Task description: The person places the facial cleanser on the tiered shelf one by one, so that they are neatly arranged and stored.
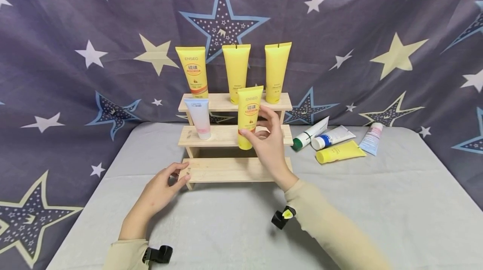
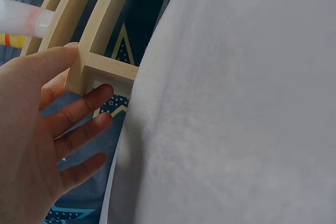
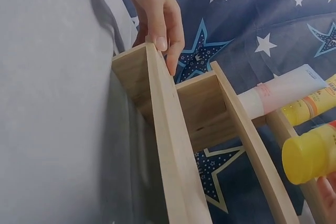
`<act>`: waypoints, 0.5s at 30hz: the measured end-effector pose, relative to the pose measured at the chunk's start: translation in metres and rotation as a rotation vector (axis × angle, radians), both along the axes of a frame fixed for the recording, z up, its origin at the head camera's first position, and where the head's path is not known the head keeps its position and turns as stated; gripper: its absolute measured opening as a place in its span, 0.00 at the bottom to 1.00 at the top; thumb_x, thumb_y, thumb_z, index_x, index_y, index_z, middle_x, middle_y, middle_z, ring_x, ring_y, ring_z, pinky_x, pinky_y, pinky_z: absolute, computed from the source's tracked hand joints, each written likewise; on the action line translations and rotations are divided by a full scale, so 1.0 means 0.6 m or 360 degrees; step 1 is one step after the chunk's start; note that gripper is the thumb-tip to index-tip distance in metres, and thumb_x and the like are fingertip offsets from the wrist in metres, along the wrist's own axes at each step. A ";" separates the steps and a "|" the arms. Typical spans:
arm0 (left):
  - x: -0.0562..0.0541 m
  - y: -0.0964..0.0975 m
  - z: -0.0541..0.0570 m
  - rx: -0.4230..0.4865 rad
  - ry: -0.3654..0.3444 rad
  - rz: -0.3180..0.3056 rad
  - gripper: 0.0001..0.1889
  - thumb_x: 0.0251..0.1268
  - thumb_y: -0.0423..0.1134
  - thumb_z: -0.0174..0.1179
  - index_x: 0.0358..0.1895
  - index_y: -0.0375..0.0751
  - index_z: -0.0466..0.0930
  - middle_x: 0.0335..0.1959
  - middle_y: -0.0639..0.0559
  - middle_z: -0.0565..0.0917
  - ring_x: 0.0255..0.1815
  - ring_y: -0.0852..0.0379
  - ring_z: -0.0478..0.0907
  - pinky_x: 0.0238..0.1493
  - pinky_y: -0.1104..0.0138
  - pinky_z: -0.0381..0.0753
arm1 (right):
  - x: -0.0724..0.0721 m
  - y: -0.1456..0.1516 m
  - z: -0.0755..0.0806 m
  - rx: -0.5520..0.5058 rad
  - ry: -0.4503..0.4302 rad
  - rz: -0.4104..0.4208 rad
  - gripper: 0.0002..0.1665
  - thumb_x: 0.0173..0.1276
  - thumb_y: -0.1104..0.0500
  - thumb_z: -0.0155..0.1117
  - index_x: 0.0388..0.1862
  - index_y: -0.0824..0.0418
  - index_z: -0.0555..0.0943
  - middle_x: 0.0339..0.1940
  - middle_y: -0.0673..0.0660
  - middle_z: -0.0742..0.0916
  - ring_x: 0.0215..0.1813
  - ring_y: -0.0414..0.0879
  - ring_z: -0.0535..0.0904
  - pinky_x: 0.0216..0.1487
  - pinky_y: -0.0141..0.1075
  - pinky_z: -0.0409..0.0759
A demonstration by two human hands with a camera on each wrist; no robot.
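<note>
Right hand [image 1: 271, 146] nearer, grip clamped on a yellow plastic squeeze tube [image 1: 248, 112]. Tube lies to the hand's left, long axis near upright, cap down, at the middle step [image 1: 222, 136] of a three-tier pale wooden shelf [image 1: 214, 100]; contact unclear. Left hand [image 1: 160, 188] pinches bottom step's [image 1: 226, 171] left end.

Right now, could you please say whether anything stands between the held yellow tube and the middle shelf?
Nothing visible blocks the held yellow tube from the middle shelf; the white-and-pink tube standing there is off to the left.
</note>
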State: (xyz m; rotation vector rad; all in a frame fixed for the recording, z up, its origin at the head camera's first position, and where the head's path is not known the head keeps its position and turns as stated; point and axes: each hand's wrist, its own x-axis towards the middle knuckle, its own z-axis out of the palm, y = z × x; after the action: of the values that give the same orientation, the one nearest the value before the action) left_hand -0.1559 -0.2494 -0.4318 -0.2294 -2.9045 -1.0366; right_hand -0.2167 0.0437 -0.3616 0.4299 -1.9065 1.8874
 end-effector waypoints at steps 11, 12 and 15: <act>0.000 0.000 0.002 0.0003 -0.0001 -0.0003 0.25 0.73 0.55 0.57 0.66 0.47 0.74 0.45 0.48 0.81 0.49 0.47 0.77 0.51 0.47 0.74 | -0.021 -0.025 0.000 -0.0002 0.0014 -0.0101 0.42 0.57 0.65 0.78 0.68 0.59 0.67 0.57 0.56 0.78 0.51 0.48 0.75 0.44 0.37 0.74; 0.000 0.000 0.002 0.0000 0.0002 -0.0003 0.25 0.73 0.55 0.57 0.66 0.47 0.75 0.45 0.48 0.81 0.49 0.47 0.77 0.51 0.47 0.74 | -0.024 -0.027 0.000 -0.0011 0.0010 -0.0109 0.43 0.56 0.65 0.78 0.68 0.59 0.67 0.57 0.56 0.79 0.51 0.49 0.76 0.44 0.37 0.75; -0.001 0.000 0.001 -0.0002 0.0005 -0.0002 0.25 0.72 0.55 0.57 0.66 0.47 0.75 0.45 0.48 0.82 0.49 0.47 0.77 0.51 0.47 0.74 | -0.031 -0.032 0.001 -0.0024 -0.0008 -0.0133 0.43 0.55 0.65 0.79 0.68 0.60 0.67 0.57 0.57 0.78 0.52 0.50 0.76 0.44 0.37 0.75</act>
State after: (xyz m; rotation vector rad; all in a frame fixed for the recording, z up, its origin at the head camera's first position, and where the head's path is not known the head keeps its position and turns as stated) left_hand -0.1564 -0.2495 -0.4312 -0.2332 -2.9024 -1.0338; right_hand -0.2353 0.0245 -0.3611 0.3355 -1.8825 1.8495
